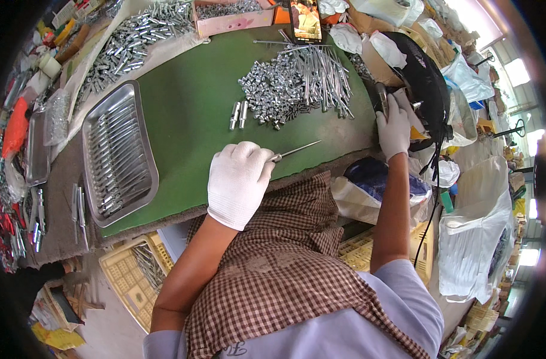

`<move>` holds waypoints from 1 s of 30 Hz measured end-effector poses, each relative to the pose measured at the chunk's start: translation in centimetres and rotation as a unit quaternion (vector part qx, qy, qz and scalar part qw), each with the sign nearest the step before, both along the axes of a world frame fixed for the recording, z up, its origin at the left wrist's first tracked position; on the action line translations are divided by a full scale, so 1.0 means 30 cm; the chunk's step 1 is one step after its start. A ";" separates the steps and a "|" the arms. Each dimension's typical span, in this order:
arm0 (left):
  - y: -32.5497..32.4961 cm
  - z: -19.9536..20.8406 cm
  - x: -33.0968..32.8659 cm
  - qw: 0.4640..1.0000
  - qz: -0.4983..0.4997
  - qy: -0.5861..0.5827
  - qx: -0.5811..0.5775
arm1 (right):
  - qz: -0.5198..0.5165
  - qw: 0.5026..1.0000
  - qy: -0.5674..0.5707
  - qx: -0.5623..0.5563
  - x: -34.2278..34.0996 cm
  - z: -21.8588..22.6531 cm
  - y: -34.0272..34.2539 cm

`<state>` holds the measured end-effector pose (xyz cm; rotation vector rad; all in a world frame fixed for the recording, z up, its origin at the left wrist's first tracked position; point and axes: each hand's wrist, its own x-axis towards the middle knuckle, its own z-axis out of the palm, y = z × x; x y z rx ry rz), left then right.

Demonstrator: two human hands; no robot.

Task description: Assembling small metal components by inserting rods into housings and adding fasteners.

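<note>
My left hand [239,179], in a white knit glove, is closed around a thin metal rod [300,147] with a thicker silvery end at the fingers. The rod points to the right over the green mat [186,90]. At the mat's right edge my right hand [395,128], also gloved, has its fingers round a dark cylindrical tool [382,96]; its far parts are hard to make out. Ahead lies a heap of small metal sleeves [270,90], with a bundle of long thin rods [324,75] beside it. Two short metal cylinders [239,115] lie apart, left of the heap.
A steel tray [152,170] on the left holds rows of rod assemblies. Metal fittings [135,45] are piled at the back left, near a pink box [234,20]. A phone [306,21] stands at the back. A black mesh bag [425,78] is beyond my right hand.
</note>
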<state>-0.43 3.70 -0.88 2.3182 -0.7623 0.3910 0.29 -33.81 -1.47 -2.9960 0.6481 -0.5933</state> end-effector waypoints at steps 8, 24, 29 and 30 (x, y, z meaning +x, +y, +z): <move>0.017 0.009 -0.014 1.000 0.016 -0.008 0.001 | 0.338 0.924 -0.096 0.152 -0.209 0.078 0.447; 0.004 0.010 -0.005 1.000 0.003 0.003 0.014 | 0.170 0.957 -0.131 0.195 -0.189 0.089 0.339; -0.027 0.001 -0.011 0.998 0.002 -0.049 0.034 | 0.105 0.980 -0.138 -0.100 -0.091 0.080 0.164; -0.032 0.005 -0.011 0.998 0.009 -0.051 0.036 | 0.111 0.979 -0.140 -0.097 -0.065 0.089 0.195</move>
